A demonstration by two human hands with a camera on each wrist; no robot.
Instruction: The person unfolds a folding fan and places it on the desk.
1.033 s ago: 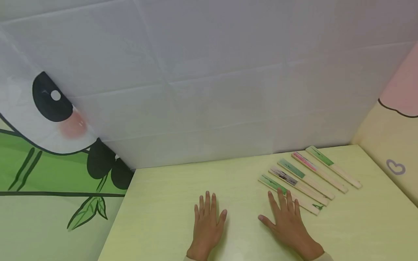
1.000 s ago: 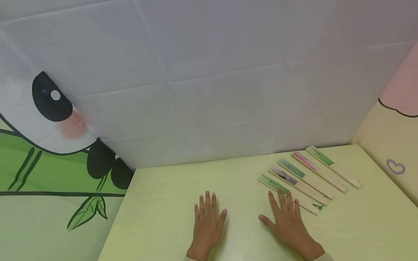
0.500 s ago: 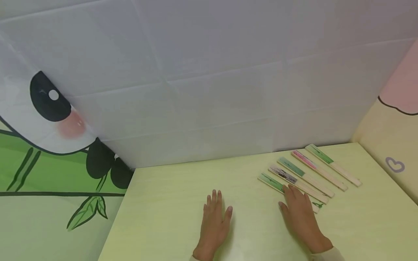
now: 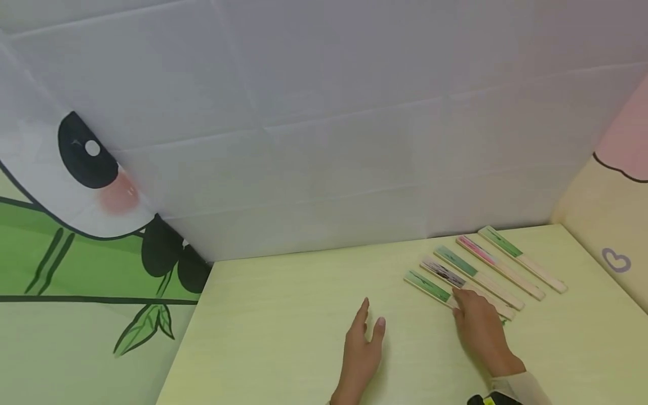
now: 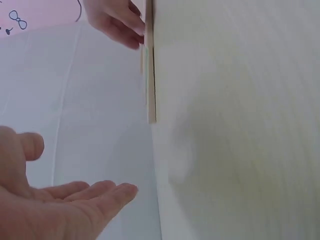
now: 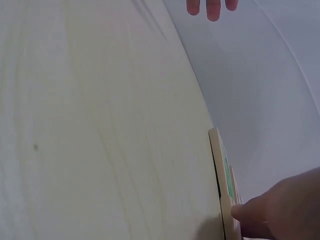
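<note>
Several folded hand fans lie slanted side by side at the right of the table. My right hand (image 4: 482, 332) pinches the nearest folding fan (image 4: 427, 286), a green-patterned one with pale wooden ribs, around its middle; the hand covers much of its lower half. In the right wrist view the thumb (image 6: 245, 210) presses against the side of this fan (image 6: 218, 160), which lies along the tabletop. My left hand (image 4: 360, 351) is raised over the table to the left of the fans, holding nothing. Its fingers (image 5: 107, 197) are nearly straight, thumb apart, palm facing right.
Beyond the held fan lie a grey-purple fan (image 4: 444, 272), a teal one (image 4: 457, 261), a pink one (image 4: 477, 250) and a green one (image 4: 501, 242). A white sheet wall (image 4: 324, 169) stands behind the yellow table (image 4: 263, 315), with painted walls left and right.
My right hand has moved right onto the nearest fan, and its spread fingers have closed on it. My left hand has moved right and turned from palm down to palm sideways.
</note>
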